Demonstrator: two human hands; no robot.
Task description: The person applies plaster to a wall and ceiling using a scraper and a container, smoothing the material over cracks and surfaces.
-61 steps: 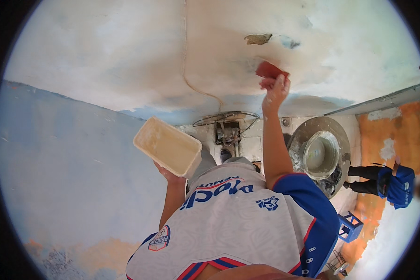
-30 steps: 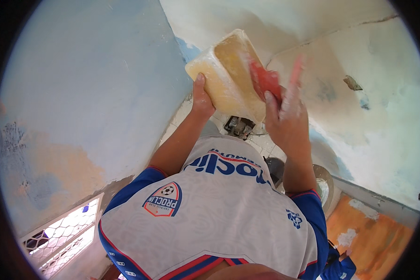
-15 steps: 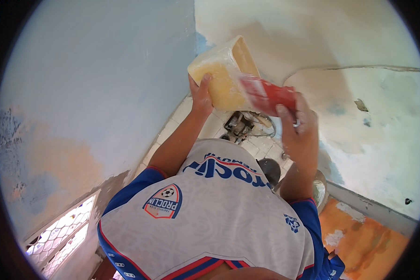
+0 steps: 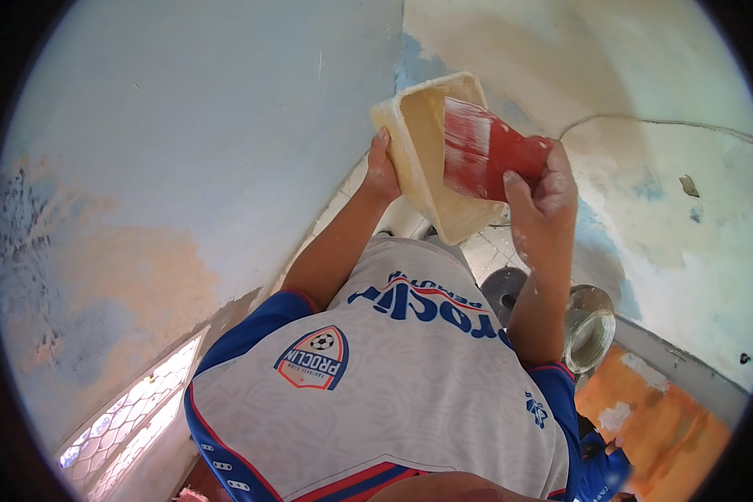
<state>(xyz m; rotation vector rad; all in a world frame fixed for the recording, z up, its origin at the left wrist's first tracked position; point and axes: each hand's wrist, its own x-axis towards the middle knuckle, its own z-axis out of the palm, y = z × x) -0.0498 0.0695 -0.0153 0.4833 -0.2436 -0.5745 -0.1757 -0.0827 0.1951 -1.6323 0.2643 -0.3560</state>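
Note:
My left hand grips the side of a pale yellow plastic tub, thumb on the outer wall near the rim. The tub is tilted, its rectangular mouth turned toward the right, with whitish smears along the rim. In my right hand is a red putty spreader, pinched between thumb and fingers. White paste streaks its wide blade, which overlaps the tub's opening; whether it touches the inside I cannot tell. White specks dot my right hand and forearm.
Patchy blue-grey wall rises at the left, and a pale wall with a cable stands at the right. Below are a whitish bucket, a dark round object, a grilled window and an orange patchy surface.
The tub has shifted right in the view and turned, so more of its inside shows. The spreader, blurred before at the tub's edge, is now sharp in front of the opening.

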